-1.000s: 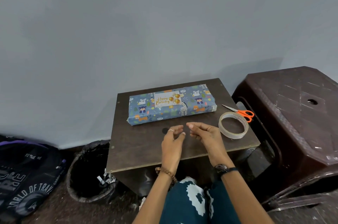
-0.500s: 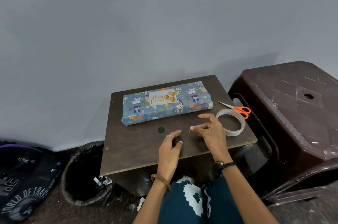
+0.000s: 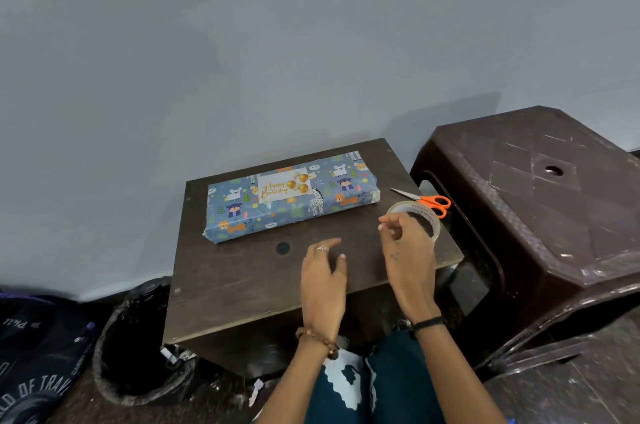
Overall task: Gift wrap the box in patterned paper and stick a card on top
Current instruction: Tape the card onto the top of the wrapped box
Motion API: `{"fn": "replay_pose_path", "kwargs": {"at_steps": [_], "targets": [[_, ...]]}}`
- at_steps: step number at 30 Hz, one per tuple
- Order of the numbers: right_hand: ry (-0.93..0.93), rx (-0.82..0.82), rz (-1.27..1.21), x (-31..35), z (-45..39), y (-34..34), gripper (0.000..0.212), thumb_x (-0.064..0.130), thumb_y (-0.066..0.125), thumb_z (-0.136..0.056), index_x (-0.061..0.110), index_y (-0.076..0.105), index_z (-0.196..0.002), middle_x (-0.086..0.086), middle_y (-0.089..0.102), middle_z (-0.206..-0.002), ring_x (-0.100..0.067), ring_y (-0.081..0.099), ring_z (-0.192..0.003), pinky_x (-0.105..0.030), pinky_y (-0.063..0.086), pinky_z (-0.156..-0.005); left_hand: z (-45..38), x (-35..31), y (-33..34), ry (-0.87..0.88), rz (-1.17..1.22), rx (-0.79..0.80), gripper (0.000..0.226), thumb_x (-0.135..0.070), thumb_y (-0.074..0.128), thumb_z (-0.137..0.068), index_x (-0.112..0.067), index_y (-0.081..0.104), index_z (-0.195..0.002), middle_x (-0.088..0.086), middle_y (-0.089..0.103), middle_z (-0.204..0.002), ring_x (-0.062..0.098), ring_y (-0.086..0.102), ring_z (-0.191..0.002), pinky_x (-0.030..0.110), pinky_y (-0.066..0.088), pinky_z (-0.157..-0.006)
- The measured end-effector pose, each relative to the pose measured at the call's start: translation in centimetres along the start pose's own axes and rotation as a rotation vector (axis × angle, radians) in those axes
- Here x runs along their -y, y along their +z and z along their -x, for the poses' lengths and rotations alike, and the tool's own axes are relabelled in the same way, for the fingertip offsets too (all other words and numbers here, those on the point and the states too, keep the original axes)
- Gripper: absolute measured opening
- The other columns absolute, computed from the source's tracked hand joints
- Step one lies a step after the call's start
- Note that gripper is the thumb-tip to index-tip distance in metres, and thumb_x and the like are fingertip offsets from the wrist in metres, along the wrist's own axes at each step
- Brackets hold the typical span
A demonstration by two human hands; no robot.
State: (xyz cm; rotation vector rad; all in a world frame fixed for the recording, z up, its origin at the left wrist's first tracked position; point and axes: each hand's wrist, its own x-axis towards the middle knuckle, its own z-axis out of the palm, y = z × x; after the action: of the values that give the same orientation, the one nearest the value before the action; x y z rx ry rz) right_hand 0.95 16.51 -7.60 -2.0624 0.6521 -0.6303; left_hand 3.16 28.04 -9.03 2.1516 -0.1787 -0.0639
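Wrapping looks done: box (image 3: 292,197) lies beyond both hands, card (image 3: 283,187) on top. Left hand (image 3: 323,280) hovers empty, fingers relaxed; right hand (image 3: 408,250) hovers loosely curled, empty, beside tape (image 3: 417,212). Likely next: pressing the card down.

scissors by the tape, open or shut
Shut: the scissors lie flat on the table, blades together in one point, orange handles side by side.

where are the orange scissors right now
In the head view, the orange-handled scissors lie at the right edge of the dark wooden table, just behind the clear tape roll, right of the wrapped box.
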Motion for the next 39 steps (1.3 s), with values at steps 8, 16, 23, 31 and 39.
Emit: {"fn": "replay_pose_path", "kwargs": {"at_steps": [8,16,23,31,39], "targets": [[0.368,-0.183,-0.006,-3.2,-1.6,-3.4,0.034,0.023,0.059,-0.089,0.011,0.055,-0.121,-0.006,0.049,-0.119,-0.009,0.044,-0.085,-0.025,0.036,-0.08,-3.2,-5.2,5.7,-0.06,0.122,0.142,0.031,-0.022,0.052,-0.093,-0.01,0.06,-0.121,0.003,0.06,-0.12,0.012,0.056,-0.109,0.017,0.037,-0.091],[0.259,-0.248,-0.176,-2.4,-1.3,-4.7,0.026,0.021,0.059,-0.089,0.019,0.063,-0.115,0.006,0.049,-0.099,-0.009,0.057,-0.086,-0.022,0.043,-0.081,-2.8,-6.9,7.4,0.013,0.213,-0.071,0.024,-0.017,0.054,-0.092,-0.018,0.061,-0.115,-0.002,0.057,-0.112,-0.003,0.052,-0.089,0.015,0.041,-0.084],[0.205,-0.448,-0.273,-2.5,-7.9,-8.3,0.045,0.022,0.056,-0.092,0.013,0.044,-0.135,0.005,0.046,-0.114,0.0,0.052,-0.089,-0.007,0.038,-0.072,-7.1,-14.9,12.5,0.128,0.322,0.002,0.034,-0.01,0.053,-0.092,-0.01,0.056,-0.125,0.007,0.06,-0.111,-0.007,0.049,-0.077,-0.006,0.035,-0.064],[0.239,-0.446,-0.208,-6.3,-15.9,-8.9,0.022,0.018,0.054,-0.092,0.012,0.058,-0.114,0.003,0.05,-0.104,-0.011,0.053,-0.095,-0.022,0.038,-0.079,-14.0,-17.9,18.0,0.077,0.285,0.135,0.022,-0.01,0.066,-0.082,-0.008,0.064,-0.104,0.007,0.069,-0.099,0.015,0.063,-0.09,0.024,0.051,-0.081],[0.223,-0.42,-0.163,-7.7,-16.0,-8.0,0.027,0.009,0.053,-0.09,0.014,0.057,-0.117,0.0,0.056,-0.106,-0.016,0.057,-0.103,-0.025,0.041,-0.084,-14.3,-15.7,18.7,0.09,0.274,0.278,0.026,-0.006,0.063,-0.084,-0.008,0.061,-0.11,0.003,0.065,-0.108,0.01,0.059,-0.098,0.021,0.046,-0.087]]}}
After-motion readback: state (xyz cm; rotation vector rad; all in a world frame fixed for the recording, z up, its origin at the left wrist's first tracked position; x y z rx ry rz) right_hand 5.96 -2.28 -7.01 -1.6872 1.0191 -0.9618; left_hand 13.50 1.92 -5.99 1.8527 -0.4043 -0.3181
